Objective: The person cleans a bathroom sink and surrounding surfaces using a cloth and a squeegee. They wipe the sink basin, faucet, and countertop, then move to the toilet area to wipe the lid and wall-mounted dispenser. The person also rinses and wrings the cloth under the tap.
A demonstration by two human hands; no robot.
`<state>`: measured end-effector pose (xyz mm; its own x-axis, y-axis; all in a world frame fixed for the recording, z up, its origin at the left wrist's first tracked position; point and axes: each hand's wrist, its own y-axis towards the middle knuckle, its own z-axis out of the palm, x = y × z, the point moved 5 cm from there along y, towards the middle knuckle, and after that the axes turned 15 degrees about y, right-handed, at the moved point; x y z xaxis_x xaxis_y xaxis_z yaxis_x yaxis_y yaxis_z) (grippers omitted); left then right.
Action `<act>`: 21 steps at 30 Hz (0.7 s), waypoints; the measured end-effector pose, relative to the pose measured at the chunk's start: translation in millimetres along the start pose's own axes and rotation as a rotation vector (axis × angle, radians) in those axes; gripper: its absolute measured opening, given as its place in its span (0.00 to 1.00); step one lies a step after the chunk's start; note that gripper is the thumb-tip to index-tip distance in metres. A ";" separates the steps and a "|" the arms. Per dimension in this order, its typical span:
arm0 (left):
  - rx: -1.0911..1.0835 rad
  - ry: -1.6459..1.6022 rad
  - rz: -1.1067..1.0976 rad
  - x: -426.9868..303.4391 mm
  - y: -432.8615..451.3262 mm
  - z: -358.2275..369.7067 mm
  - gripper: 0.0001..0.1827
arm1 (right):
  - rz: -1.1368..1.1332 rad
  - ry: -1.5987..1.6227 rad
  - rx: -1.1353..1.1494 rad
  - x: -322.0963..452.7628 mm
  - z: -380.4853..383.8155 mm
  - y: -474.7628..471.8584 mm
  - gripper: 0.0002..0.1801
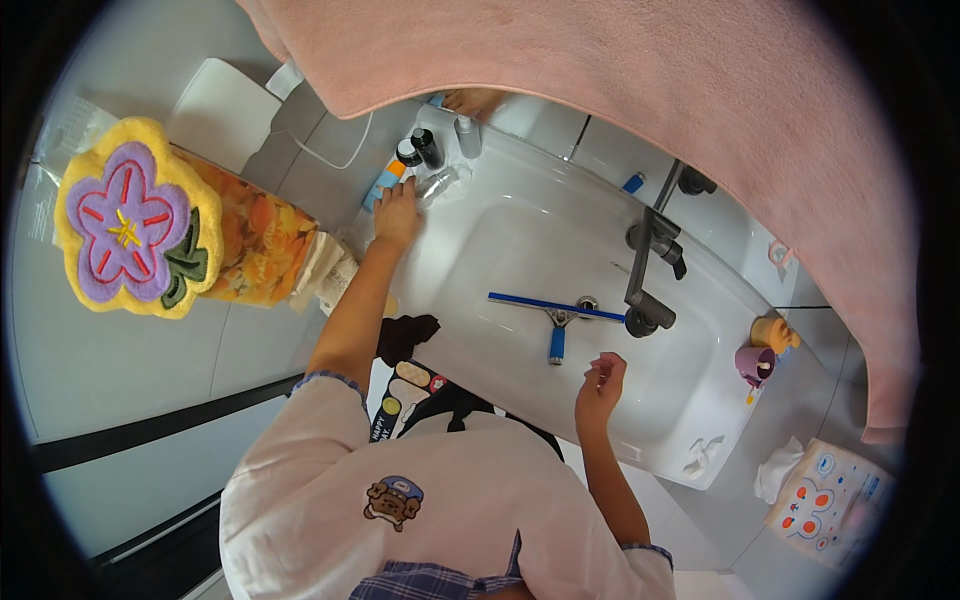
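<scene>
My left hand (397,219) is at the sink's far left corner, its fingertips overlapping a blue tube with an orange cap (385,184). Whether it grips the tube or only touches it, I cannot tell. Beside these fingers a clear bottle (436,185) lies on its side. Behind them are a black-and-white jar (408,153), a dark bottle (427,148) and a translucent bottle (468,138). Over the white washbasin (487,225), my right hand (600,386) hangs empty with loosely bent fingers. A blue-handled squeegee (556,330) lies in the basin, its blade partly across the drain (587,304).
A dark faucet (643,300) juts over the basin. A purple cup (754,363) and orange container (772,335) stand at the right rim, near a tissue pack (825,499). A dark cloth (407,337) drapes the left edge. A pink towel (600,60) hangs across the top.
</scene>
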<state>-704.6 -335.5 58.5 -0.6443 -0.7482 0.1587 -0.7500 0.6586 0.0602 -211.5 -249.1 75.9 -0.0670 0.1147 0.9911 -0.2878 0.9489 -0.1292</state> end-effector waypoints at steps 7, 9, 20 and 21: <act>-0.036 -0.716 -0.089 -2.9 -40.0 -50.4 0.17 | -0.013 -0.076 0.360 21.5 48.1 2.7 0.14; 0.159 -1.267 -0.206 -21.4 -66.4 -70.3 0.15 | -0.023 -0.043 0.491 34.3 68.7 2.7 0.24; 0.477 -1.603 -0.070 -106.5 -177.7 -146.2 0.16 | 0.815 0.737 0.732 97.1 135.9 -6.3 0.44; 0.347 -1.418 0.096 -108.9 -184.1 -153.2 0.15 | 0.848 0.737 0.662 88.7 132.1 -5.0 0.40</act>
<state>-473.5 -363.1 181.1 -0.1430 -0.2891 -0.9466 -0.5625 0.8107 -0.1626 -342.1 -282.5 160.5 0.0174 0.9365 0.3503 -0.8420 0.2026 -0.5000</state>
